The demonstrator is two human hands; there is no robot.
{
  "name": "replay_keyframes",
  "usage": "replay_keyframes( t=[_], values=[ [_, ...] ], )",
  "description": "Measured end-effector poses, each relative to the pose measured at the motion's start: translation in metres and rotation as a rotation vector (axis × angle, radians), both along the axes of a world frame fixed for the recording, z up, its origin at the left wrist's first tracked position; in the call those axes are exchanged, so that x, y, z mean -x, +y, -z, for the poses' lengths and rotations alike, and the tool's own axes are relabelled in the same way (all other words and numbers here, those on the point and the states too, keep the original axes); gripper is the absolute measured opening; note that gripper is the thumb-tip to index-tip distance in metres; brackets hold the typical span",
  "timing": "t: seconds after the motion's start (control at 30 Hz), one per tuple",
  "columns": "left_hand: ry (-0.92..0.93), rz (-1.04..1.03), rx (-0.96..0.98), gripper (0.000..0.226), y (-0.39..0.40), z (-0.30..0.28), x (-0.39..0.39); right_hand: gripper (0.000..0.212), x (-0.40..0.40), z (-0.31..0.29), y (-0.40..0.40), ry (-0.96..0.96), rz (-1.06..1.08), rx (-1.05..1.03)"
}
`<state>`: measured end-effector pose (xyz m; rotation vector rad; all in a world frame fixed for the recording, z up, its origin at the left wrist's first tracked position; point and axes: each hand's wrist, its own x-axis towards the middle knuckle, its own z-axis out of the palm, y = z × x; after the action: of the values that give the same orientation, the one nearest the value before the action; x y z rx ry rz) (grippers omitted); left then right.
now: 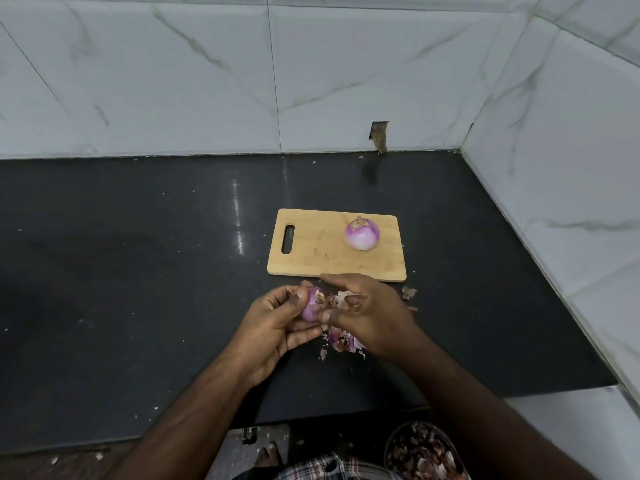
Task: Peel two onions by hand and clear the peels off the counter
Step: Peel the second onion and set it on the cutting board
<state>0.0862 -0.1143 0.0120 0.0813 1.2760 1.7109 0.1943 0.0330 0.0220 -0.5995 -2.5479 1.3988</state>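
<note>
A peeled purple-white onion (362,234) rests on the right part of a wooden cutting board (311,251). In front of the board my left hand (277,323) cups a second purple onion (311,308) with bits of skin still on it. My right hand (370,313) touches that onion from the right, thumb and fingers pinching at its skin. Loose peels (343,341) lie on the dark counter (138,271) under and around my hands, and one scrap (408,292) sits by the board's front right corner.
White marble-tiled walls close off the counter at the back and on the right. Below the counter's front edge, at the bottom right, stands a round bin (426,452) holding onion skins. A foot shows on the floor.
</note>
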Motion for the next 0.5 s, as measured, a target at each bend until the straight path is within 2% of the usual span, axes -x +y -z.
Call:
replay_keyframes(
  t=[0.07,0.2,0.4,0.5],
  values=[
    [0.030,0.021,0.015,0.035,0.002,-0.002,-0.002,0.049,0.005,-0.002,-0.006,0.033,-0.060,-0.061],
    [0.077,0.007,0.034,0.035,0.004,-0.006,-0.004,0.035,0.006,0.001,-0.011,0.155,0.019,-0.088],
    [0.001,-0.044,0.031,0.034,0.006,-0.006,-0.006,0.008,0.006,0.007,-0.017,0.285,0.053,-0.319],
    [-0.002,-0.046,0.041,0.036,0.006,-0.006,-0.006,0.019,0.002,0.009,-0.015,0.236,-0.027,-0.433]
  ],
)
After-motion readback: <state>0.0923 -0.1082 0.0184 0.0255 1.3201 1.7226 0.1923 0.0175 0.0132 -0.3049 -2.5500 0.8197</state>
